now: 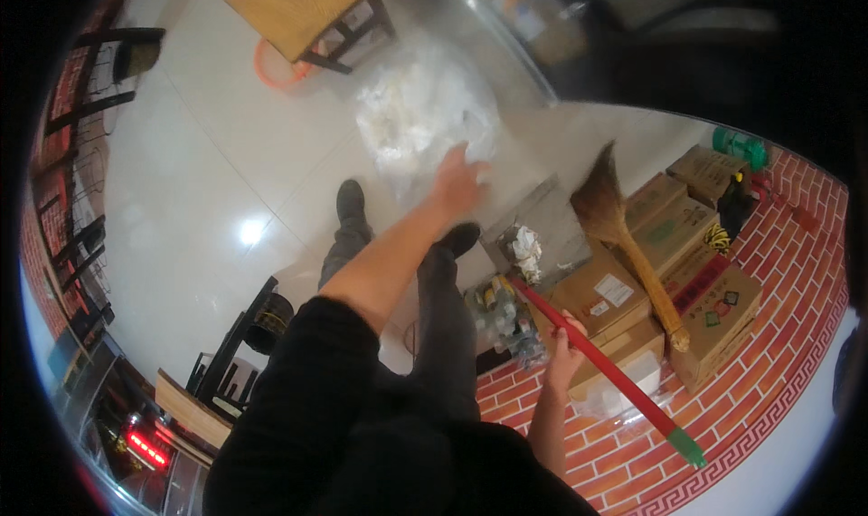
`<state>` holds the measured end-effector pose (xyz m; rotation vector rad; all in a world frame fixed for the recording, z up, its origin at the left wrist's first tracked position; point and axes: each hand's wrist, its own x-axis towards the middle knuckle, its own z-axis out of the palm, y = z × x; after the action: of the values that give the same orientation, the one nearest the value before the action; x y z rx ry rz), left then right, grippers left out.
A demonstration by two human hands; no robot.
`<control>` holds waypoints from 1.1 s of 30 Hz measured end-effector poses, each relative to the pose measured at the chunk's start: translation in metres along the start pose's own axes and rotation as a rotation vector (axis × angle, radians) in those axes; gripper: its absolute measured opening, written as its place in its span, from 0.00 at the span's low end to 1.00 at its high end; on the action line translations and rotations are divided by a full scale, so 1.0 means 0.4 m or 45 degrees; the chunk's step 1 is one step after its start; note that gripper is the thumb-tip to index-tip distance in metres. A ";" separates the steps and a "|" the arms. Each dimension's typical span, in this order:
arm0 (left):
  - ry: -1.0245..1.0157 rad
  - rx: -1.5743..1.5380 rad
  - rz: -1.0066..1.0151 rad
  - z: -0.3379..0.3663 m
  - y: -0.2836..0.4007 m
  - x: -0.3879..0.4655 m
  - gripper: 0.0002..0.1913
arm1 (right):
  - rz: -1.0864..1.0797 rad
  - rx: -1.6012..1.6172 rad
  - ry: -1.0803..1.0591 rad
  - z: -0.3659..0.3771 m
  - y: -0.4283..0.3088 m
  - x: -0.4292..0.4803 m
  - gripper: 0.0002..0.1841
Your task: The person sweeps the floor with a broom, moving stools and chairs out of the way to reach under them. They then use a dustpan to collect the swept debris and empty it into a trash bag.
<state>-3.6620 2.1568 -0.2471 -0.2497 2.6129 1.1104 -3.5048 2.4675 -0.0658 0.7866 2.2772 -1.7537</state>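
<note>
My left hand (461, 185) reaches out over the floor, blurred, with its fingers apart and nothing visible in them. Just beyond it sits a translucent plastic bag (427, 99) with pale contents; whether my fingers touch it I cannot tell. My right hand (566, 353) is closed around a long red handle (614, 375) with a green end cap. At the handle's far end is a grey dustpan (553, 211) on the floor, with crumpled white paper (526, 250) in it. A straw broom (627, 238) leans against the boxes, right of the dustpan.
Cardboard boxes (729, 299) line the brick-patterned wall (800, 285) at right. Several bottles (502, 312) stand by my right leg. Ahead are a wooden stool (305, 10) and an orange hoop-like rim (268, 72). A black chair (230, 346) stands at left.
</note>
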 end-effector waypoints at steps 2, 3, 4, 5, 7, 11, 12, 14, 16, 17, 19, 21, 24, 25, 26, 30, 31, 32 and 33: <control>0.048 0.039 0.097 0.063 -0.041 0.061 0.21 | 0.063 -0.022 -0.007 -0.003 -0.029 -0.025 0.10; 0.085 0.064 0.158 0.082 -0.050 0.090 0.21 | 0.038 -0.109 -0.014 -0.001 -0.049 -0.036 0.09; 0.009 0.158 0.122 0.095 -0.055 0.112 0.20 | 0.004 -0.163 -0.029 0.004 -0.073 -0.043 0.09; -0.045 0.243 0.105 0.103 -0.056 0.133 0.19 | -0.039 -0.211 -0.055 0.012 -0.099 -0.047 0.08; -0.234 0.208 0.078 0.090 -0.076 0.172 0.17 | -0.042 -0.276 -0.025 0.032 -0.157 -0.050 0.06; -0.103 -0.332 0.123 -0.082 -0.214 0.113 0.13 | -0.045 -0.369 -0.163 0.077 -0.280 -0.046 0.04; 0.023 -0.443 0.103 -0.141 -0.249 0.063 0.12 | -0.065 -0.392 -0.246 0.093 -0.306 -0.040 0.04; 0.037 -0.760 -0.210 -0.259 -0.303 -0.023 0.10 | -0.114 -0.387 -0.393 0.135 -0.348 -0.026 0.05; 0.094 -0.709 -0.313 -0.356 -0.338 -0.085 0.10 | -0.156 -0.482 -0.498 0.192 -0.378 -0.010 0.04; 0.129 -0.679 -0.352 -0.397 -0.352 -0.103 0.10 | -0.187 -0.513 -0.548 0.227 -0.390 0.003 0.04; 0.142 -0.621 -0.329 -0.453 -0.368 -0.130 0.11 | -0.180 -0.486 -0.596 0.311 -0.401 0.020 0.04; 0.158 -0.631 -0.339 -0.485 -0.372 -0.158 0.11 | -0.126 -0.496 -0.667 0.390 -0.415 0.037 0.03; 0.159 -0.740 -0.374 -0.505 -0.365 -0.192 0.13 | -0.222 -0.764 -0.835 0.514 -0.419 0.096 0.03; 0.139 -0.771 -0.369 -0.509 -0.362 -0.202 0.14 | -0.275 -0.731 -0.884 0.560 -0.412 0.118 0.03; 0.124 -0.816 -0.369 -0.510 -0.359 -0.212 0.15 | -0.325 -0.700 -0.933 0.603 -0.403 0.138 0.04; 0.096 -0.755 -0.245 -0.506 -0.357 -0.225 0.19 | -0.343 -0.863 -1.188 0.759 -0.373 0.219 0.06; 0.044 -0.719 -0.279 -0.503 -0.361 -0.222 0.19 | -0.289 -0.888 -1.233 0.797 -0.365 0.232 0.05; 0.044 -0.677 -0.282 -0.504 -0.368 -0.218 0.20 | -0.237 -0.911 -1.277 0.834 -0.358 0.241 0.05; 0.010 -0.647 -0.276 -0.503 -0.375 -0.216 0.21 | -0.179 -0.939 -1.319 0.862 -0.356 0.242 0.05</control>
<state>-3.5798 1.9118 -0.1868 -0.6255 2.1972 1.6678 -3.7216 2.1498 -0.0892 -0.3655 1.9257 -0.8301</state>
